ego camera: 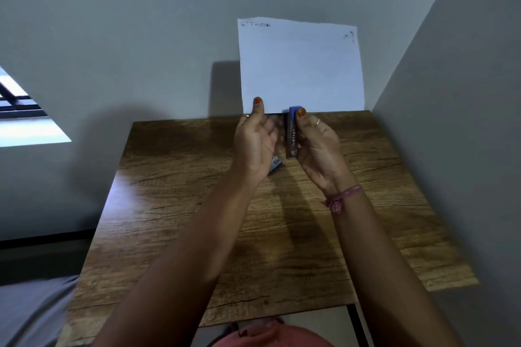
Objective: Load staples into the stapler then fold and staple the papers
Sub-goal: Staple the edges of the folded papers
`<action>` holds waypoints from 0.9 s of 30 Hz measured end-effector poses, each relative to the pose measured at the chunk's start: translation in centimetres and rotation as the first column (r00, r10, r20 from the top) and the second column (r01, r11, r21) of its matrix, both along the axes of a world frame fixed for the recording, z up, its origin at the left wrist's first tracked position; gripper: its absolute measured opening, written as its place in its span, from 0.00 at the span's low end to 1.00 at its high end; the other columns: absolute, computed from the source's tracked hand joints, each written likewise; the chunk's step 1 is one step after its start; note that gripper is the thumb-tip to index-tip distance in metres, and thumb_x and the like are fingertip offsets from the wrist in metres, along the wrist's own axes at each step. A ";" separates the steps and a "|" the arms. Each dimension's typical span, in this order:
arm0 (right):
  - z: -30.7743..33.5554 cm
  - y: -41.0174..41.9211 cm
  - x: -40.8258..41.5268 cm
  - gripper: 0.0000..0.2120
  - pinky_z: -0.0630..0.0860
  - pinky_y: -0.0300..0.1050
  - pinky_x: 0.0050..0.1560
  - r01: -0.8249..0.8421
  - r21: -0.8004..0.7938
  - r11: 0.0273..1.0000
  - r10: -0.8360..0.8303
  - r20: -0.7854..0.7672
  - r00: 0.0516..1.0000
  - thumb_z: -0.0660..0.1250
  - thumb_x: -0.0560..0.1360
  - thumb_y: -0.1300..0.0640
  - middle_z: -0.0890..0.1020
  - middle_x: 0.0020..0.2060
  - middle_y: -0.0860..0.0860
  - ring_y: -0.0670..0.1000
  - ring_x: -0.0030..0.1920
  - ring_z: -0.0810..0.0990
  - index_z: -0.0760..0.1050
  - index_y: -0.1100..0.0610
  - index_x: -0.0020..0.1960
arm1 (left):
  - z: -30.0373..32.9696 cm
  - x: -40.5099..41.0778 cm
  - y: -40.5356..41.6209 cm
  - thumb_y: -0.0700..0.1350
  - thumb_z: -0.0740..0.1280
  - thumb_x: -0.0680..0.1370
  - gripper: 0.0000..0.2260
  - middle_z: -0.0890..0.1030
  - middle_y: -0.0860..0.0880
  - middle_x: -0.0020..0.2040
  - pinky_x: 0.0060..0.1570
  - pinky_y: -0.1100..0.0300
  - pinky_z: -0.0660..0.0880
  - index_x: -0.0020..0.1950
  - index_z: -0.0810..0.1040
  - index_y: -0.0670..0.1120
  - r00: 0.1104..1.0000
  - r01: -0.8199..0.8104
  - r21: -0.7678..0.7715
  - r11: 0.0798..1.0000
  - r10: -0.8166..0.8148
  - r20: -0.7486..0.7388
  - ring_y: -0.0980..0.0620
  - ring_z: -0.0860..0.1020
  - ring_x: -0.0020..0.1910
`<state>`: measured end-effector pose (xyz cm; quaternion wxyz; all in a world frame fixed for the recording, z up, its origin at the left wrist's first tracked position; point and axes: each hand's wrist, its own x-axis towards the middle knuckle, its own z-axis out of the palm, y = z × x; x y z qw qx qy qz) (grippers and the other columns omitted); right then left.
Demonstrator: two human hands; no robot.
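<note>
Wooden table (282,234) occupies centre frame. Grey wall (141,22) stands behind, toward 12 o'clock. Window (19,115) sits at 9 o'clock. Floor (28,310) shows at 8 o'clock.

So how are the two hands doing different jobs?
The left hand pinches the bottom edge of the white paper, thumb on its front; the right hand grips the stapler, thumb on its blue end. The right hand has a ring and a wrist thread; the left wrist is bare. Both are raised above the wooden table.

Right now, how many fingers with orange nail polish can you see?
2: the left hand thumb pinching the paper bottom edge, and the right hand thumb on the stapler. Other nails are hidden.
</note>
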<state>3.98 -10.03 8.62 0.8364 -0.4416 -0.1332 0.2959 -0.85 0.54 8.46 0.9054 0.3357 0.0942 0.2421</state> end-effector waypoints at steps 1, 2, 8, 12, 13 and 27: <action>-0.5 -0.4 0.2 0.11 0.78 0.38 0.37 0.008 -0.032 0.999 -0.007 0.025 1.000 0.65 0.75 0.57 0.82 0.42 0.52 0.47 0.39 0.81 0.75 0.62 0.54 | 0.0 0.0 0.3 0.45 0.59 0.81 0.16 0.79 0.41 0.60 0.57 0.56 0.76 0.66 0.69 0.38 1.000 -0.005 -0.034 0.999 0.005 0.002 0.48 0.80 0.56; -1.1 -0.8 0.4 0.08 0.78 0.37 0.36 0.017 -0.079 0.997 -0.013 0.057 0.998 0.64 0.77 0.59 0.83 0.42 0.50 0.45 0.39 0.80 0.76 0.61 0.54 | 0.0 0.0 0.6 0.45 0.58 0.81 0.18 0.76 0.40 0.64 0.60 0.55 0.74 0.69 0.67 0.37 1.000 -0.010 -0.066 0.998 0.010 -0.003 0.47 0.79 0.59; -6.8 -2.8 2.4 0.15 0.76 0.36 0.47 0.183 -0.559 0.809 0.051 0.376 0.925 0.66 0.77 0.57 0.81 0.48 0.46 0.41 0.48 0.79 0.75 0.59 0.63 | -0.7 0.0 1.6 0.46 0.55 0.82 0.16 0.78 0.39 0.60 0.57 0.50 0.77 0.67 0.66 0.39 0.999 0.042 -0.158 0.987 -0.038 0.026 0.44 0.81 0.55; -11.8 -2.7 4.5 0.15 0.72 0.42 0.51 0.530 -0.767 0.362 0.192 0.618 0.762 0.66 0.77 0.54 0.80 0.54 0.55 0.51 0.54 0.77 0.76 0.60 0.60 | -0.9 -0.3 1.8 0.43 0.56 0.82 0.13 0.79 0.39 0.58 0.55 0.49 0.79 0.64 0.68 0.38 0.997 0.067 -0.214 0.975 -0.057 0.055 0.43 0.82 0.54; -12.8 -2.7 4.8 0.15 0.72 0.44 0.53 0.555 -0.784 0.278 0.224 0.615 0.756 0.65 0.77 0.53 0.79 0.55 0.57 0.54 0.57 0.76 0.75 0.60 0.60 | -1.1 -0.3 1.7 0.40 0.56 0.82 0.11 0.79 0.39 0.57 0.54 0.49 0.79 0.63 0.68 0.38 0.996 0.070 -0.222 0.972 -0.058 0.060 0.43 0.82 0.53; -4.9 -0.8 1.0 0.18 0.77 0.40 0.57 0.166 -0.282 0.945 -0.092 0.258 0.962 0.69 0.75 0.54 0.79 0.60 0.51 0.45 0.59 0.79 0.73 0.52 0.64 | -1.5 -0.5 0.4 0.29 0.61 0.77 0.12 0.81 0.40 0.54 0.54 0.54 0.79 0.58 0.73 0.39 0.999 0.010 -0.229 0.973 0.002 0.052 0.47 0.82 0.52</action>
